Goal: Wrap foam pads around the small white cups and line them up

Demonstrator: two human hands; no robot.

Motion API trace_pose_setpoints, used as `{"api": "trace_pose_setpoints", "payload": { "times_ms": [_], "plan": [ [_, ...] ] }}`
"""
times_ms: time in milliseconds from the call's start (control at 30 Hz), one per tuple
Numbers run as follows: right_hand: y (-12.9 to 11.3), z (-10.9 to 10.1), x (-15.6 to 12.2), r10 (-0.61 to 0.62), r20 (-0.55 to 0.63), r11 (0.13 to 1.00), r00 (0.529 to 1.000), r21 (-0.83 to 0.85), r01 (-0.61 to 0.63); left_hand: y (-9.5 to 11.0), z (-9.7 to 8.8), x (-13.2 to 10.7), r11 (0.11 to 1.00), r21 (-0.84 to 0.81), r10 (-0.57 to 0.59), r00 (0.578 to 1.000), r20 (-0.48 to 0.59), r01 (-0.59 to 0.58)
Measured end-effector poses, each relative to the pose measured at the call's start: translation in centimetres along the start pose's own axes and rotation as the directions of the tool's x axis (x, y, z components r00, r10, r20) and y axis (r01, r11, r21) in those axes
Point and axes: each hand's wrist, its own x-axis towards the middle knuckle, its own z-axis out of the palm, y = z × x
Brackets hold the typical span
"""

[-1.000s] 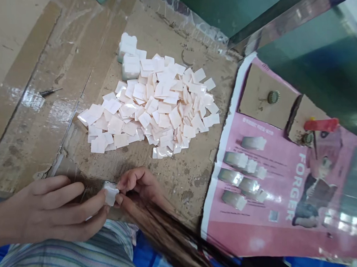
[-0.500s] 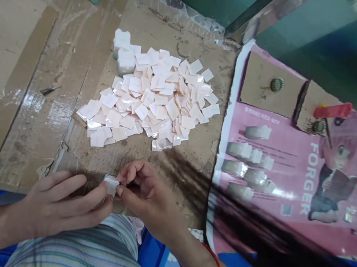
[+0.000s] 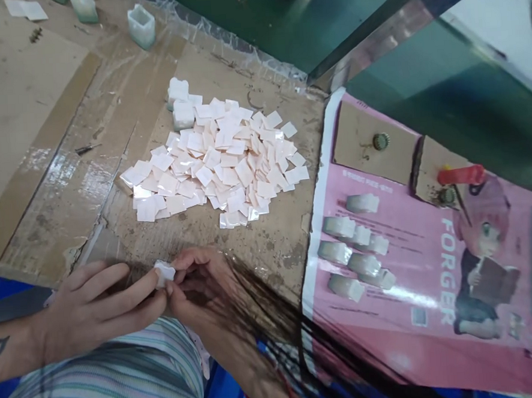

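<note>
Between my two hands is a small block (image 3: 165, 273) with a pale, notched white face; its lower part is hidden by fingers. My left hand (image 3: 101, 302) pinches it from the left with the fingertips, the other fingers stretched out. On the other side my right hand (image 3: 199, 284) holds its edge between thumb and bent fingers, with strands of hair partly across that hand. Just beyond the hands lies a heap of thin pale pink squares (image 3: 218, 160). Two greenish, white-topped blocks (image 3: 183, 115) stand at the heap's far left edge.
A pink printed sheet (image 3: 397, 215) on the right bears several translucent blocks (image 3: 341, 252), cardboard pieces (image 3: 356, 127) and a red-handled tool (image 3: 460, 175). A pointed tool (image 3: 87, 149) lies on the cardboard left. A greenish hollow block (image 3: 142, 27) stands farther back, near a metal post (image 3: 373, 36).
The view has shifted, showing more of the far table. Both hands keep hold of the small block, which looks slightly turned. Hair now falls across my right hand.
</note>
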Motion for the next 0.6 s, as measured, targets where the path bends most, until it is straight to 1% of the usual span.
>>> {"api": "trace_pose_setpoints", "payload": {
  "times_ms": [100, 233, 300, 400, 533, 600],
  "plan": [
    [0.4, 0.1, -0.4, -0.065, -0.015, 0.997, 0.998, 0.031, 0.065, -0.1, 0.0, 0.3, 0.999, -0.024, 0.03, 0.998, -0.053, -0.031],
    [0.2, 0.2, -0.4, -0.076, -0.048, 0.996, 0.996, 0.048, 0.078, -0.1, 0.2, 0.6, 0.999, -0.036, 0.012, 0.995, -0.094, -0.016],
    [0.1, 0.2, -0.4, -0.109, -0.042, 0.994, 0.993, -0.023, 0.108, 0.0, 0.4, 0.5, 0.999, -0.044, 0.003, 0.994, -0.108, -0.008],
    [0.3, -0.1, -0.6, -0.194, -0.034, 0.971, 0.98, -0.152, 0.187, 0.0, 0.6, 0.3, 0.998, -0.062, -0.003, 0.994, -0.108, -0.004],
    [1.3, -0.5, -1.7, -0.303, -0.07, 0.927, 0.95, -0.253, 0.277, -0.1, 0.3, 0.4, 0.998, -0.055, 0.015, 0.996, -0.087, -0.019],
    [1.9, -0.6, -2.5, -0.257, -0.099, 0.946, 0.961, -0.23, 0.229, -0.2, 0.1, 0.7, 0.999, -0.045, 0.019, 0.996, -0.085, -0.023]
  ]
}}
